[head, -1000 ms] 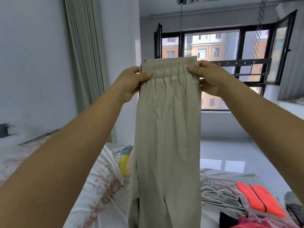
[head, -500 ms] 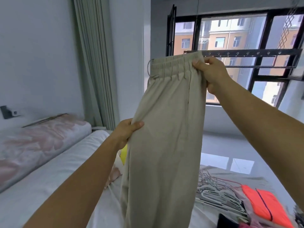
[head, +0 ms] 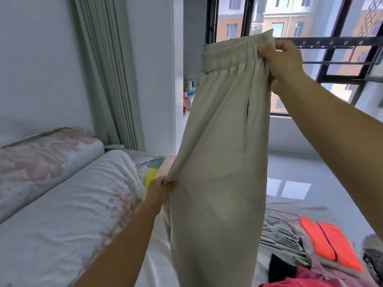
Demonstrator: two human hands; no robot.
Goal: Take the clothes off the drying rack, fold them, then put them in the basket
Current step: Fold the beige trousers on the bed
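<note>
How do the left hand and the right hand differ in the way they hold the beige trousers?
The right hand is raised and pinches the elastic waistband; the left hand is much lower and grips the side edge of a leg. The right hand holds the right side, the left hand the left. Both hold the same trousers.

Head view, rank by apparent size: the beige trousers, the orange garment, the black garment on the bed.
1. beige trousers, largest, though nearest the camera.
2. orange garment.
3. black garment, smallest, partly hidden.

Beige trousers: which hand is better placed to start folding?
Probably the left hand: it pinches the trousers midway down one edge, ready to swing across, while the right hand holds the waistband high.
</note>
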